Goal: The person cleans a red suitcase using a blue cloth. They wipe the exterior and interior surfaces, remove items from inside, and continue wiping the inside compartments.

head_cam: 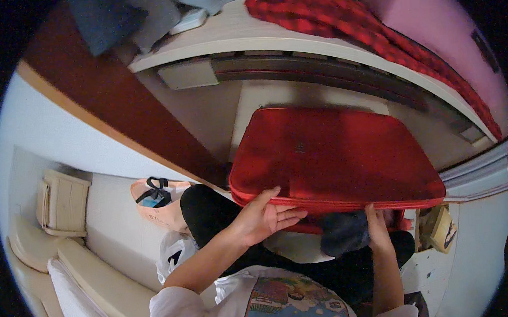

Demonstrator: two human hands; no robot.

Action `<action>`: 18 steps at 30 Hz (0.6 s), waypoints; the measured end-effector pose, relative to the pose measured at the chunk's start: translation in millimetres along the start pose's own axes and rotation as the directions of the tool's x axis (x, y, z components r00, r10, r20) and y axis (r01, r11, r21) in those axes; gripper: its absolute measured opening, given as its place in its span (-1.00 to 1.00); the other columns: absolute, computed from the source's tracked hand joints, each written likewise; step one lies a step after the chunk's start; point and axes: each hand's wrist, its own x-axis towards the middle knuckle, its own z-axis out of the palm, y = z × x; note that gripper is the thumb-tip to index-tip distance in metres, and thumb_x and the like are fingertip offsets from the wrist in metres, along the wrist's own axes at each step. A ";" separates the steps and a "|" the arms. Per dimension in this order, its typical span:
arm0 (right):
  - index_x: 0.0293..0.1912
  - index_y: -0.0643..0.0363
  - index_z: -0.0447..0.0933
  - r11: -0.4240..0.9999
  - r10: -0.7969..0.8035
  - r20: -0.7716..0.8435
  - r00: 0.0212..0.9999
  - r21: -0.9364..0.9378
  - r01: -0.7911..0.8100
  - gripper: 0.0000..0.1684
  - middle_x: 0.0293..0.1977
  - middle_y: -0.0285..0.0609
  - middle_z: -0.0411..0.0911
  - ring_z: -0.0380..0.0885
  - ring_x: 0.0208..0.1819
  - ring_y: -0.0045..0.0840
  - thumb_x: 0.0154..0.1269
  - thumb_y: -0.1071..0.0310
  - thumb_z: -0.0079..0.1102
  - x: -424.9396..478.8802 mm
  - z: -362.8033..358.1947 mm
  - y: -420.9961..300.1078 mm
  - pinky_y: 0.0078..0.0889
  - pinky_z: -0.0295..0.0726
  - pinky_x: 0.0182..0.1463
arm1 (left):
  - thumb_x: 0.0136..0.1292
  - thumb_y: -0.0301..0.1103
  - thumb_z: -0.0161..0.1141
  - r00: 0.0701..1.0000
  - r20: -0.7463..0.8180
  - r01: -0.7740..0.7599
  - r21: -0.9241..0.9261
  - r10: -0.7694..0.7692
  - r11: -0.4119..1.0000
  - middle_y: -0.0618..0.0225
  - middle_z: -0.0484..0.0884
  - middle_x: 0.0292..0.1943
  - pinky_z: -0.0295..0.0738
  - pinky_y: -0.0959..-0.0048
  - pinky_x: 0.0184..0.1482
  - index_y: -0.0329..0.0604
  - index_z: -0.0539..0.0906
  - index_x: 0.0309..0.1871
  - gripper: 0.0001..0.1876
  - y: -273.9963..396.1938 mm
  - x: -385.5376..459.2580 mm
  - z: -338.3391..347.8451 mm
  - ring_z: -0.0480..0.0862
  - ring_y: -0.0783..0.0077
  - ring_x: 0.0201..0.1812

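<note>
A red fabric suitcase (334, 155) lies in front of me, its lid tilted and its near edge raised. My left hand (265, 221) holds that near edge on the left, thumb on top and fingers spread beneath. Further right, my right hand (378, 227) is at the same edge, a fingertip over the rim and its other fingers partly hidden. Dark cloth (344, 233) hangs below the lid, just left of my right hand. A strip of the suitcase's red lower part shows under the edge.
Above the suitcase runs a pale shelf edge (240, 45) with red-and-black checked cloth (316, 17) on it. At left are a peach paper bag (154, 214), a white plastic bag (177, 247), a cream stool (66, 202) and a cream sofa (102, 280). A box (442, 231) stands at right.
</note>
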 end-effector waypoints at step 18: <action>0.19 0.19 0.06 0.940 0.287 -0.082 0.954 0.217 -0.264 -0.21 0.07 -0.08 0.28 0.34 0.03 -0.30 0.06 0.17 0.22 0.2 15.2 57.0 -0.27 0.39 0.05 | 0.22 -0.21 -0.06 0.936 0.270 -0.226 -0.032 0.227 0.973 -0.32 0.29 0.08 0.44 0.29 0.08 -0.58 0.08 0.18 -0.38 133.5 10.5 81.3 0.41 0.00 0.11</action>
